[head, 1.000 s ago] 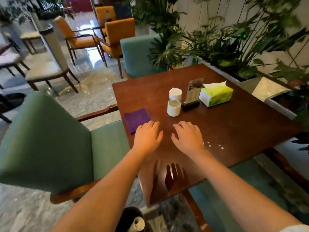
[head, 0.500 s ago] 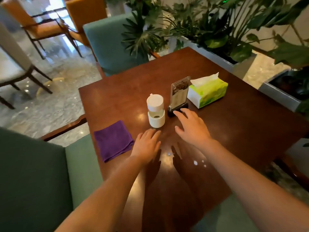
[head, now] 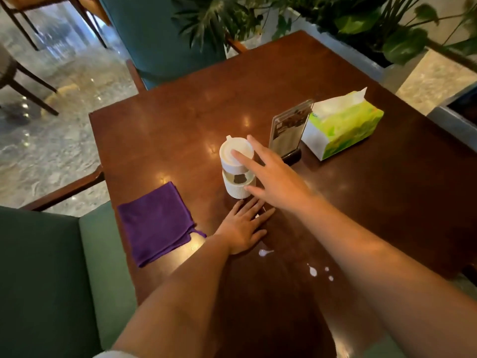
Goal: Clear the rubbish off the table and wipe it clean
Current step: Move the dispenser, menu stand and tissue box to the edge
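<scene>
A white lidded cup (head: 237, 169) with a clear middle band stands in the centre of the dark wooden table (head: 160, 130). My right hand (head: 273, 174) is spread around its right side, fingertips on the lid and thumb at the base, fingers not closed. My left hand (head: 245, 226) lies flat and open on the table just in front of the cup. A folded purple cloth (head: 157, 223) lies at the near left edge. White liquid drops (head: 313, 272) and a small white smear (head: 264, 252) mark the table near my arms.
A green tissue box (head: 346, 125) and an upright card stand (head: 289, 130) sit right of the cup. Green chairs stand at the near left (head: 51, 280) and far side (head: 160, 34). Planters with leafy plants (head: 361, 21) line the right.
My right hand has moved forward and left onto the white cup. My left hand has slid slightly forward. The view has come closer to the table.
</scene>
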Action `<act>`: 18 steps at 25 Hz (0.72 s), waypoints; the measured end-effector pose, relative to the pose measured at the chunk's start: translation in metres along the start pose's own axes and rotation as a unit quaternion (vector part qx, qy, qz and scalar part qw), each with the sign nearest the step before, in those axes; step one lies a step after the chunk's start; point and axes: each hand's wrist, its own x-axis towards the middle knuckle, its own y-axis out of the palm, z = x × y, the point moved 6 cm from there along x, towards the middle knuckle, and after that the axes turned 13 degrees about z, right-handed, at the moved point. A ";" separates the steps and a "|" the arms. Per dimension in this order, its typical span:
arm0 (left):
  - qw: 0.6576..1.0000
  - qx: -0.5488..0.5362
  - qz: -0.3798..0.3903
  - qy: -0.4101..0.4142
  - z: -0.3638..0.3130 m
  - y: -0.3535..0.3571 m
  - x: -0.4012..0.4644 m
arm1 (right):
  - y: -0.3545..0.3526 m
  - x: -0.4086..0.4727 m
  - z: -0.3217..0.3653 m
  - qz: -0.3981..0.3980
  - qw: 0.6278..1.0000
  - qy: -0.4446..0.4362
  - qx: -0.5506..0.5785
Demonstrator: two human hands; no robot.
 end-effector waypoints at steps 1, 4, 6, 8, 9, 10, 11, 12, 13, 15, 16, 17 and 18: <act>1.000 0.005 -0.013 -0.002 0.000 0.002 0.001 | 0.001 0.005 -0.002 0.006 1.000 -0.005 -0.001; 0.999 -0.001 -0.055 0.001 0.002 0.003 0.000 | 0.003 0.018 -0.006 0.000 1.000 -0.008 0.029; 0.998 -0.012 -0.064 0.000 0.004 0.003 0.000 | 0.004 0.024 -0.006 -0.030 0.997 0.005 0.074; 0.998 -0.014 -0.064 -0.003 0.004 0.004 0.001 | 0.005 0.028 -0.004 -0.065 0.992 0.019 0.105; 0.998 -0.012 -0.063 -0.002 0.004 0.004 0.001 | 0.005 0.028 -0.003 -0.076 0.990 0.024 0.116; 0.998 -0.010 -0.063 -0.001 0.003 0.004 0.001 | 0.005 0.028 -0.004 -0.083 0.988 0.028 0.127; 0.998 -0.009 -0.062 0.000 0.002 0.003 0.000 | 0.004 0.025 -0.006 -0.091 0.986 0.034 0.139; 0.998 -0.005 -0.063 0.001 0.001 0.003 0.000 | 0.001 0.020 -0.008 -0.104 0.982 0.044 0.153; 0.998 -0.001 -0.065 0.000 0.000 0.002 -0.001 | -0.002 0.013 -0.011 -0.120 0.977 0.056 0.167; 0.997 0.006 -0.071 -0.004 -0.001 0.001 0.000 | -0.011 -0.006 -0.014 -0.161 0.969 0.070 0.174; 0.998 0.011 -0.069 -0.006 -0.001 0.000 0.000 | -0.017 -0.018 -0.015 -0.187 0.965 0.075 0.169; 0.998 0.018 -0.065 -0.006 -0.002 0.000 0.000 | -0.023 -0.033 -0.017 -0.215 0.959 0.081 0.166; 0.998 0.025 -0.061 -0.008 -0.003 -0.001 0.000 | -0.030 -0.048 -0.022 -0.241 0.951 0.089 0.171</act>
